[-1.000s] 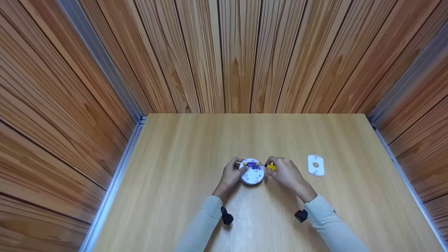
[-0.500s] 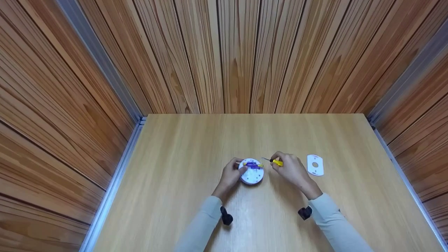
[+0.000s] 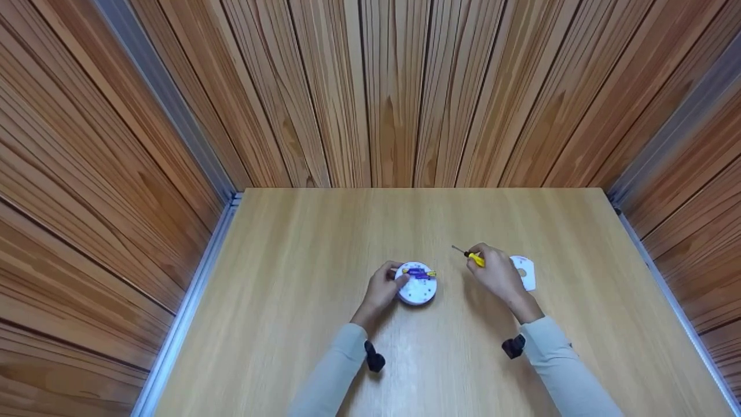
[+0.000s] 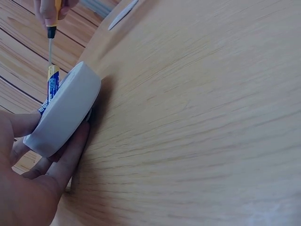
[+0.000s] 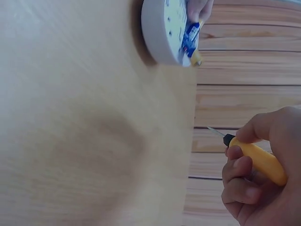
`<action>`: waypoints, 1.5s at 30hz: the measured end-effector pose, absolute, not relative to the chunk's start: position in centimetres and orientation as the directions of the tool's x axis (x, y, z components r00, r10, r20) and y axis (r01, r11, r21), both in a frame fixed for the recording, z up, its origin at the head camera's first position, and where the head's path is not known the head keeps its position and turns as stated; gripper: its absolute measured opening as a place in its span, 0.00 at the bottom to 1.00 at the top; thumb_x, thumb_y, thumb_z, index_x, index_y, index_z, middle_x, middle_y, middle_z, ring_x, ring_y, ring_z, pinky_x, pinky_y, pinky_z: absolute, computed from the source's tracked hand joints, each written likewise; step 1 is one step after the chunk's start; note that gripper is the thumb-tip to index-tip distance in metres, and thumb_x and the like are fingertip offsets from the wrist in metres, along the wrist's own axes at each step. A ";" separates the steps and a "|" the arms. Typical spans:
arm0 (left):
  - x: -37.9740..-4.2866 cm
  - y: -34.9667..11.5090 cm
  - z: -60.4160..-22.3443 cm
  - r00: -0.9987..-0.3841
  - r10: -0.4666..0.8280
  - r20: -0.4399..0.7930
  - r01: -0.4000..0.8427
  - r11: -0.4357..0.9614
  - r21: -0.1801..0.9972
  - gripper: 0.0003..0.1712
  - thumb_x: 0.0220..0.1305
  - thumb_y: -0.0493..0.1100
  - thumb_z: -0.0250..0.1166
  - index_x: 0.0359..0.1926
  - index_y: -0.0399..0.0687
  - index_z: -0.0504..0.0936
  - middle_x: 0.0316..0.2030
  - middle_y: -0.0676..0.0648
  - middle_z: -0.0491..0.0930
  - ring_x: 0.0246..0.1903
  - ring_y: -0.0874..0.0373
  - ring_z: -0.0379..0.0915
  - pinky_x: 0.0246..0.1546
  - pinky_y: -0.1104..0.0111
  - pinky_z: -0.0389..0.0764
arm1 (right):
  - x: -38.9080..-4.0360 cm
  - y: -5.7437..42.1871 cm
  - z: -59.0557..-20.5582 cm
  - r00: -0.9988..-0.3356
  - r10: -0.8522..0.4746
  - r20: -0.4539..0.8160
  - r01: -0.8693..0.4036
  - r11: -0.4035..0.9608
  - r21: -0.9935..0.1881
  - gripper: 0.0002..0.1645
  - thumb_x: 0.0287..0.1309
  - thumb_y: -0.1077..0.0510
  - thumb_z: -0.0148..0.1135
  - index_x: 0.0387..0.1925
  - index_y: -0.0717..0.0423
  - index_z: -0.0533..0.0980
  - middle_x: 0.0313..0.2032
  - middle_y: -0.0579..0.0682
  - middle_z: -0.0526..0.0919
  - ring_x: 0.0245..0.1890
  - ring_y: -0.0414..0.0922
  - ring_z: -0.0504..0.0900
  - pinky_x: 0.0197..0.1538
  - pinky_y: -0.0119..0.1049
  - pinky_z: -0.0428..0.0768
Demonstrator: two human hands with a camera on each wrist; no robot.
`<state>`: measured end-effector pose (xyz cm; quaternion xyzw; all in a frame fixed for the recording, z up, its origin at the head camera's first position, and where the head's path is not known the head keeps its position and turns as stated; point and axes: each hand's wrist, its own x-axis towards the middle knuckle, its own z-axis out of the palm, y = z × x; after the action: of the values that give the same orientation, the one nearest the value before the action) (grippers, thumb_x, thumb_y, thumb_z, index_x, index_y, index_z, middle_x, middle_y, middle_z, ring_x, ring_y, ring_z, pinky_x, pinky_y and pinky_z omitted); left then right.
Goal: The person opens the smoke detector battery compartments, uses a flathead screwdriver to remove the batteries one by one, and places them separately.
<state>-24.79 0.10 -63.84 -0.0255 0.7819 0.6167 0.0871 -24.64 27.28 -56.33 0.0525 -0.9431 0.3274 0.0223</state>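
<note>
My left hand [image 3: 381,291] grips a round white disc-shaped device [image 3: 418,294] by its left side, thumb over the face and fingers behind. Small dark holes dot the face. Across its upper part lies a slim blue piece with yellow ends and printed lettering [image 4: 53,84], one end sticking out at the right edge; the thumb overlaps its other end. To the right and farther back, my right hand [image 3: 501,277] holds a small screwdriver [image 5: 261,162] by its yellow handle. Its thin metal shaft points away from the hand, apart from the device.
A white plate with a round central hole [image 3: 529,277] lies on the wooden table [image 3: 324,243], partly covered by the right hand in the head view. Wood-panelled walls [image 3: 393,92] with metal corner rails [image 3: 168,98] enclose the table's back and sides.
My right hand has drawn the screwdriver away from the blue and yellow piece, moving right and toward the back; it now overlaps the white plate. The left hand and device stay in place.
</note>
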 end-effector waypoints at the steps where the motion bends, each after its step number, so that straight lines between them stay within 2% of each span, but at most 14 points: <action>1: -24.8 0.1 -63.8 -0.982 0.070 -0.173 -0.152 0.237 0.959 0.16 0.74 0.42 0.67 0.59 0.46 0.83 0.43 0.47 0.81 0.43 0.58 0.75 0.42 0.71 0.76 | -24.7 27.5 -56.5 -0.993 -0.077 0.085 -0.113 0.784 -0.610 0.18 0.70 0.60 0.64 0.56 0.65 0.81 0.51 0.67 0.86 0.41 0.54 0.84 0.37 0.36 0.81; 4: -24.8 0.0 -63.9 -0.978 0.073 -0.196 -0.174 0.231 0.957 0.17 0.75 0.42 0.66 0.60 0.47 0.84 0.43 0.47 0.81 0.42 0.58 0.75 0.40 0.71 0.76 | -24.8 28.1 -56.8 -0.994 -0.058 0.095 -0.104 0.791 -0.603 0.17 0.70 0.60 0.63 0.55 0.66 0.81 0.51 0.69 0.86 0.39 0.54 0.84 0.35 0.34 0.79; 10: -24.9 0.0 -63.8 -0.970 0.081 -0.229 -0.205 0.229 0.951 0.18 0.75 0.42 0.65 0.63 0.48 0.83 0.45 0.47 0.81 0.43 0.57 0.75 0.40 0.71 0.76 | -24.9 29.0 -57.4 -0.997 0.012 0.078 -0.037 0.805 -0.593 0.18 0.71 0.59 0.63 0.56 0.67 0.80 0.48 0.68 0.88 0.25 0.47 0.79 0.23 0.32 0.71; 12: -24.9 -0.1 -63.7 -0.968 0.085 -0.235 -0.211 0.227 0.951 0.19 0.75 0.42 0.65 0.63 0.49 0.83 0.46 0.46 0.81 0.44 0.57 0.75 0.40 0.71 0.76 | -24.9 29.3 -57.6 -0.996 0.035 0.086 -0.022 0.813 -0.582 0.18 0.71 0.59 0.62 0.55 0.67 0.81 0.46 0.68 0.88 0.23 0.46 0.78 0.22 0.33 0.69; 18: -24.8 -0.1 -63.5 -0.957 0.104 -0.271 -0.245 0.210 0.946 0.20 0.75 0.42 0.63 0.65 0.53 0.83 0.47 0.47 0.79 0.44 0.56 0.74 0.40 0.69 0.76 | -25.0 29.7 -58.3 -0.990 0.096 0.105 0.019 0.820 -0.573 0.17 0.70 0.59 0.62 0.50 0.69 0.83 0.46 0.69 0.89 0.30 0.51 0.84 0.29 0.39 0.78; 21: -24.8 -0.2 -63.5 -0.952 0.109 -0.286 -0.258 0.218 0.941 0.20 0.76 0.43 0.62 0.65 0.55 0.82 0.48 0.48 0.79 0.46 0.55 0.74 0.42 0.69 0.76 | -25.0 29.8 -58.7 -0.991 0.117 0.070 0.053 0.804 -0.592 0.16 0.71 0.60 0.62 0.50 0.70 0.83 0.45 0.69 0.89 0.32 0.51 0.84 0.32 0.40 0.78; 29: -24.6 -0.1 -63.3 -0.936 0.105 -0.337 -0.308 0.225 0.925 0.21 0.77 0.45 0.62 0.67 0.58 0.81 0.54 0.48 0.79 0.51 0.53 0.74 0.50 0.64 0.77 | -25.1 30.0 -59.8 -0.989 0.144 -0.027 0.129 0.766 -0.630 0.17 0.74 0.60 0.61 0.54 0.71 0.79 0.44 0.68 0.87 0.28 0.47 0.80 0.25 0.33 0.72; 32: -24.6 -0.1 -63.2 -0.933 0.101 -0.346 -0.318 0.223 0.922 0.21 0.76 0.46 0.63 0.67 0.60 0.81 0.56 0.48 0.79 0.54 0.53 0.74 0.58 0.59 0.77 | -25.1 30.0 -60.1 -0.988 0.152 -0.038 0.141 0.757 -0.638 0.17 0.74 0.61 0.60 0.55 0.71 0.78 0.45 0.69 0.86 0.25 0.46 0.78 0.23 0.31 0.71; 36: -24.6 -0.2 -63.1 -0.931 0.105 -0.351 -0.323 0.214 0.922 0.21 0.77 0.47 0.63 0.67 0.60 0.81 0.59 0.49 0.79 0.57 0.52 0.74 0.61 0.58 0.76 | -24.9 30.0 -60.7 -0.989 0.144 -0.022 0.125 0.765 -0.631 0.18 0.74 0.62 0.61 0.56 0.73 0.77 0.46 0.72 0.86 0.26 0.46 0.80 0.24 0.31 0.72; 41: -24.5 -0.2 -63.1 -0.926 0.103 -0.362 -0.336 0.204 0.919 0.21 0.77 0.47 0.62 0.67 0.60 0.80 0.60 0.48 0.79 0.58 0.52 0.74 0.62 0.57 0.76 | -24.6 29.7 -61.3 -0.988 0.151 0.016 0.110 0.788 -0.606 0.16 0.72 0.62 0.62 0.53 0.72 0.78 0.46 0.70 0.86 0.35 0.54 0.85 0.35 0.42 0.82; 45: -24.6 -0.1 -63.1 -0.930 0.089 -0.356 -0.332 0.210 0.920 0.20 0.76 0.45 0.63 0.66 0.59 0.82 0.59 0.48 0.80 0.57 0.52 0.74 0.62 0.58 0.76 | -24.4 29.4 -61.6 -0.985 0.162 0.051 0.102 0.805 -0.584 0.15 0.69 0.62 0.62 0.50 0.72 0.79 0.45 0.69 0.84 0.40 0.59 0.85 0.40 0.50 0.84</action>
<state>-24.59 -0.11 -63.09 -0.0801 0.7593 0.6234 0.1688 -24.44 29.45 -61.64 -0.0697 -0.9488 0.3042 0.0491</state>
